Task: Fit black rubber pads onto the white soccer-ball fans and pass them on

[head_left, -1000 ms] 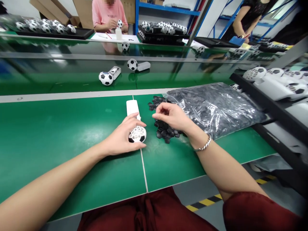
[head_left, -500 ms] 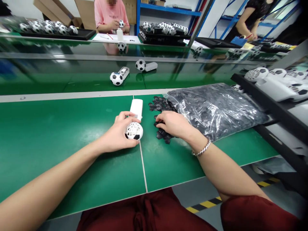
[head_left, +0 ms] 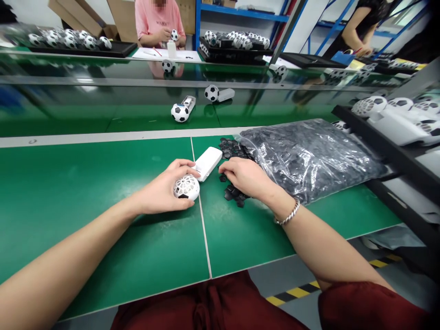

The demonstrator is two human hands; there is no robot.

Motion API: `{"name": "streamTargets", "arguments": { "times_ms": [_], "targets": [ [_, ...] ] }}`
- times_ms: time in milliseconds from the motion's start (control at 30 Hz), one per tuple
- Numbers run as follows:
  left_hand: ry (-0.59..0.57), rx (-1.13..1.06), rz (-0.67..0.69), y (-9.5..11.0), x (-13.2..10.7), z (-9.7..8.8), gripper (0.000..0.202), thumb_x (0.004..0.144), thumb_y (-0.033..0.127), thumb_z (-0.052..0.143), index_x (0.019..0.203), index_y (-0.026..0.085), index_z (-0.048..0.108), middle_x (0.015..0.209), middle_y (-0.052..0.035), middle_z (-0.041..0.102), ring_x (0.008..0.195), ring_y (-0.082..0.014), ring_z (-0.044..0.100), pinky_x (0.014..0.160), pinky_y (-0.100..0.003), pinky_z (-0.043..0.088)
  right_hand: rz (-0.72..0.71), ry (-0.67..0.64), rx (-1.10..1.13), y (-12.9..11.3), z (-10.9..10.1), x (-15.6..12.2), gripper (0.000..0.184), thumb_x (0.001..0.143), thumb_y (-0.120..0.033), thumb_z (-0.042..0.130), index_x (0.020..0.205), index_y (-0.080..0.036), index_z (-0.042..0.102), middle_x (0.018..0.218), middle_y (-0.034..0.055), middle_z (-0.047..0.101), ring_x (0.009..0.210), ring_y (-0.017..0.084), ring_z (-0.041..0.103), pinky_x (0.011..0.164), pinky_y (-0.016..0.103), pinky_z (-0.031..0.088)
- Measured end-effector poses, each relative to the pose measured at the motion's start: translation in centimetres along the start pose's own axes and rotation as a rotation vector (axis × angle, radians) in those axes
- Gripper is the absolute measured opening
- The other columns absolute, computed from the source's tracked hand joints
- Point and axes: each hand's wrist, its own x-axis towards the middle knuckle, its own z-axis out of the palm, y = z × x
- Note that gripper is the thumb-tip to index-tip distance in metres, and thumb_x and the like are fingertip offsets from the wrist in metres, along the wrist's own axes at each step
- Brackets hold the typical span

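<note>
My left hand is wrapped round the ball-shaped head of a white football-pattern hand fan lying on the green bench; its white handle points up and to the right. My right hand rests palm down on a pile of small black pieces, fingers curled onto them. Whether it has one pinched is hidden. More black pieces lie just behind.
A clear bag of black pieces lies at the right. Two finished fans sit on the glossy conveyor behind. A black rack with white fans stands at far right. Two people work at the far benches.
My left hand has turned the fan so its handle swings to the right. My right hand dropped onto the black pile. The two fans on the conveyor have moved right.
</note>
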Motion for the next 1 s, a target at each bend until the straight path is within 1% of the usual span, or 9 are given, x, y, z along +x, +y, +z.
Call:
{"name": "streamTargets", "arguments": {
  "times_ms": [67,167,233,367,467,633,800,900,1000],
  "targets": [
    [0.015,0.006,-0.018,0.1,0.0,-0.2,0.049,0.063,0.033,0.066,0.108,0.025,0.05,0.125,-0.0061,0.036,0.117,-0.0272,0.04,0.1,-0.045,0.034,-0.043,0.036,0.101,-0.2,0.0,0.0,0.023,0.083,-0.012,0.046,0.091,-0.016,0.066,0.086,0.0063,0.064,0.079,0.015,0.058,0.074,0.028,0.043],
    [0.045,0.017,-0.088,0.1,0.0,-0.2,0.053,0.06,0.041,0.069,0.107,0.023,0.052,0.115,-0.006,0.04,0.109,-0.0262,0.045,0.098,-0.045,0.036,-0.102,0.075,0.234,-0.5,0.1,0.0,0.02,0.08,-0.013,0.054,0.096,-0.015,0.065,0.086,0.0051,0.063,0.074,0.013,0.057,0.072,0.027,0.045],
    [0.036,0.023,-0.101,0.0,0.0,-0.4,0.051,0.061,0.04,0.068,0.107,0.024,0.053,0.11,-0.005,0.043,0.103,-0.0242,0.048,0.094,-0.043,0.039,-0.142,0.108,0.301,-0.6,0.2,-0.1,0.017,0.079,-0.014,0.057,0.094,-0.017,0.065,0.086,0.0039,0.063,0.075,0.012,0.057,0.073,0.026,0.045],
    [-0.036,0.03,-0.043,-0.1,-0.1,-0.9,0.046,0.064,0.032,0.062,0.108,0.025,0.052,0.109,-0.0034,0.047,0.096,-0.0221,0.052,0.087,-0.037,0.043,-0.22,0.21,0.369,-0.9,0.5,-0.2,0.008,0.081,-0.02,0.057,0.083,-0.019,0.065,0.086,0.0037,0.061,0.083,0.014,0.056,0.078,0.029,0.045],
    [-0.066,0.031,-0.028,0.1,-0.3,-1.0,0.046,0.064,0.025,0.058,0.11,0.025,0.052,0.11,-0.0033,0.047,0.094,-0.0212,0.053,0.084,-0.034,0.045,-0.274,0.189,0.442,-1.4,0.6,-0.3,0.007,0.081,-0.021,0.057,0.083,-0.019,0.064,0.083,0.0021,0.064,0.081,0.014,0.057,0.077,0.028,0.044],
    [-0.008,0.048,-0.051,0.5,-0.2,-0.4,0.048,0.062,0.026,0.059,0.109,0.022,0.051,0.108,-0.0045,0.047,0.098,-0.0218,0.052,0.086,-0.035,0.044,-0.27,0.134,0.582,-2.3,0.7,-0.7,0.005,0.078,-0.02,0.061,0.083,-0.018,0.062,0.079,0.0,0.066,0.071,0.011,0.059,0.069,0.024,0.046],
    [0.015,0.06,-0.052,0.5,-0.2,0.1,0.048,0.063,0.025,0.058,0.11,0.021,0.05,0.109,-0.0054,0.047,0.099,-0.023,0.051,0.086,-0.036,0.044,-0.431,0.08,0.55,-2.6,1.4,-0.8,0.011,0.083,-0.018,0.055,0.086,-0.021,0.065,0.086,0.0022,0.067,0.085,0.014,0.059,0.079,0.028,0.046],
    [0.022,0.063,-0.018,0.4,-0.2,0.4,0.048,0.064,0.026,0.057,0.111,0.02,0.049,0.109,-0.0065,0.046,0.101,-0.0234,0.05,0.088,-0.037,0.044,-0.48,0.094,0.516,-2.7,1.7,-0.7,0.013,0.085,-0.018,0.052,0.087,-0.021,0.065,0.087,0.0026,0.067,0.085,0.013,0.058,0.079,0.029,0.046],
    [0.04,0.065,0.002,0.4,-0.2,0.7,0.048,0.066,0.033,0.061,0.11,0.019,0.049,0.107,-0.0069,0.046,0.101,-0.0244,0.05,0.089,-0.039,0.043,-0.495,0.11,0.511,-3.0,1.7,-0.7,0.012,0.085,-0.018,0.051,0.086,-0.021,0.063,0.086,0.0025,0.066,0.085,0.014,0.058,0.079,0.029,0.046]
  ]
}}
